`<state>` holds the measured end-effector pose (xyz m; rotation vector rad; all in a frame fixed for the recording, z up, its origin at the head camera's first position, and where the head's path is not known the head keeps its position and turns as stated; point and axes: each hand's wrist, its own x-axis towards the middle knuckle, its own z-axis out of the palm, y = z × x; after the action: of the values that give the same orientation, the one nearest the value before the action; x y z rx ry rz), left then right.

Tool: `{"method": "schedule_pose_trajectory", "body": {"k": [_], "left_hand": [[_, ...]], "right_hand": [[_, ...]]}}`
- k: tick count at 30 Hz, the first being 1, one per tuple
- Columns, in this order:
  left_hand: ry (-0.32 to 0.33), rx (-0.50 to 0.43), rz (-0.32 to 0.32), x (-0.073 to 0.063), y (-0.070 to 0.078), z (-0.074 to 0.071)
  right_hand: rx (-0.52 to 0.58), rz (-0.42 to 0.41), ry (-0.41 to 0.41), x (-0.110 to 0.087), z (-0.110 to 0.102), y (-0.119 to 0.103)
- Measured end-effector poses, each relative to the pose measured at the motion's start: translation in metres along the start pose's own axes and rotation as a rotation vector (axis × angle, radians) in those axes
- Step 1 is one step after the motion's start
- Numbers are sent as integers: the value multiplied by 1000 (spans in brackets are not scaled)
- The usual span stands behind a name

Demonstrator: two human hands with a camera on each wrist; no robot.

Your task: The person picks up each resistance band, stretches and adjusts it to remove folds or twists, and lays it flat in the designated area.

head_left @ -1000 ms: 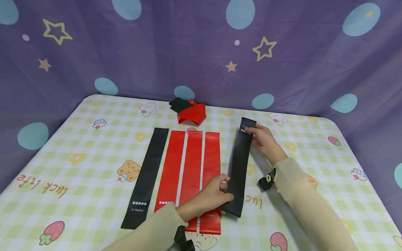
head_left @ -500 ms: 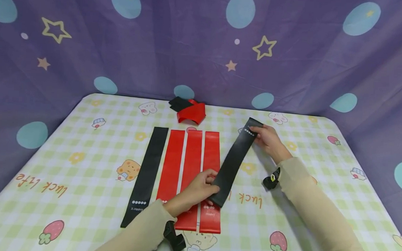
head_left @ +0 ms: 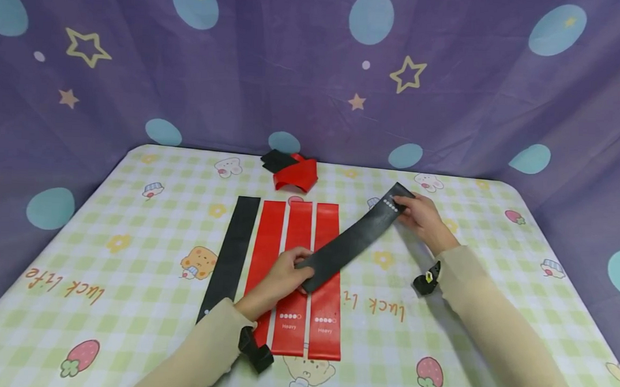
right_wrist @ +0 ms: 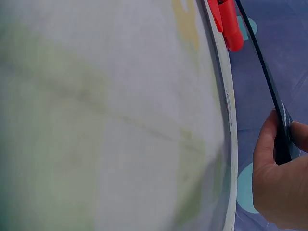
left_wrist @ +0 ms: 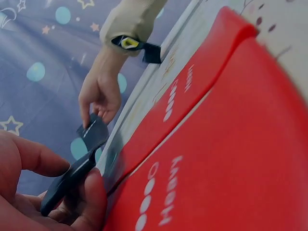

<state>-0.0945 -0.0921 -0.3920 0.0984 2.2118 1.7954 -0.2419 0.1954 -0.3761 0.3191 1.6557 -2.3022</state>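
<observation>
A flat black resistance band is held slantwise above the table between both hands. My left hand pinches its lower left end, over the red bands. At the upper right end, near the printed dots, my right hand pinches it between thumb and fingers. Beneath and beside lie red bands side by side: a left one, a middle one and a right one, the last two marked Heavy. Another black band lies left of them, its near end hidden by the left sleeve.
A crumpled heap of red bands and black bands sits at the table's far edge. The table has a checked, printed cover. A purple curtain with stars hangs behind it.
The held black band has swung from nearly upright to a slant. My left hand has moved left and away from me over the red bands; my right hand has shifted slightly right.
</observation>
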Motion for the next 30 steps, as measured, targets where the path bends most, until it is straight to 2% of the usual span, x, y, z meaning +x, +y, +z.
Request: {"method": "schedule_pose_trajectory", "body": {"k": [4,8,14,19,25,30], "left_hand": [[50,16,-10,3,0,-6],[103,23,-54,7,1,-11],[160,23,-54,11,5,-21],[212,2,-68,19,2,-31],[234,-19,-101,26,-5,-37],[235,-29,-95,28,-5,-41]], "right_hand": [[-6,0,10,-3,-5,0],[3,-2,3,-6,-10,-1],[-13,-18,-10,-11,-13,1],[-70,-28,3,-15,-15,1],[-200,-53,21,-21,-16,3],[-251,-60,20,-27,-19,5]]}}
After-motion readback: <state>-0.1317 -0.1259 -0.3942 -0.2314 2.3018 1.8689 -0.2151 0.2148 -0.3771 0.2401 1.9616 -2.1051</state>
